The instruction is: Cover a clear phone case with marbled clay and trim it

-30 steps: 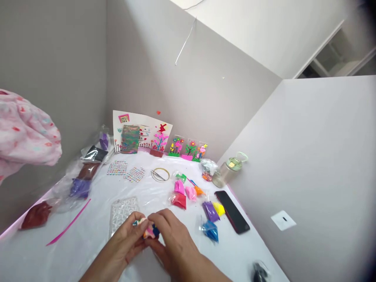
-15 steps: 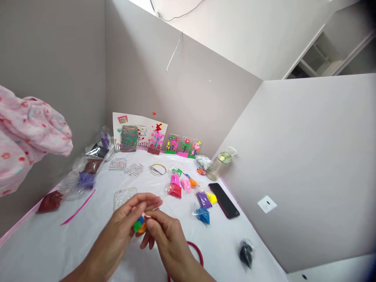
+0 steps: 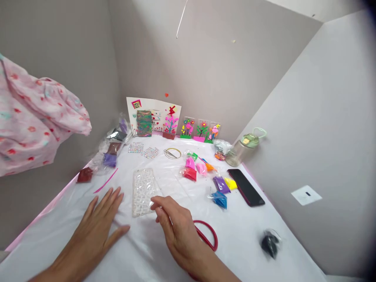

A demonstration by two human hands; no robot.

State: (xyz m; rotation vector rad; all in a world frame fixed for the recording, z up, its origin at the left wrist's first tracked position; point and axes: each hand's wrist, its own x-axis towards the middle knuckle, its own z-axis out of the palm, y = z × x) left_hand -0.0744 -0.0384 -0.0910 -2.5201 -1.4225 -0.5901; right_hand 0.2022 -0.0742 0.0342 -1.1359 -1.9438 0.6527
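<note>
My left hand (image 3: 95, 227) lies palm down on the white table cover, fingers spread; whatever is beneath the palm is hidden. My right hand (image 3: 179, 231) hovers with loosely bent fingers, thumb slightly apart from the index finger and nothing visible between them. Its fingertips overlap the right edge of a clear, patterned phone case (image 3: 143, 190) lying flat on the table. A red-handled tool, perhaps scissors (image 3: 216, 237), sits partly behind my right wrist. Beyond my left fingertips is a thin pink strip (image 3: 106, 181). The multicoloured clay lump cannot be seen.
Small bags of coloured clay (image 3: 189, 173) cluster mid-table, with a black phone (image 3: 246, 187) and a bottle (image 3: 242, 149) to their right. Gem stickers (image 3: 150, 152) and a bangle (image 3: 172, 153) lie farther back. A black bag (image 3: 270, 244) is at right; more clay bags (image 3: 110, 159) line the left edge.
My hands have come apart from around the multicoloured clay lump. The left has moved left and flattened on the table; the phone case is now mostly uncovered. The camera view has tilted down.
</note>
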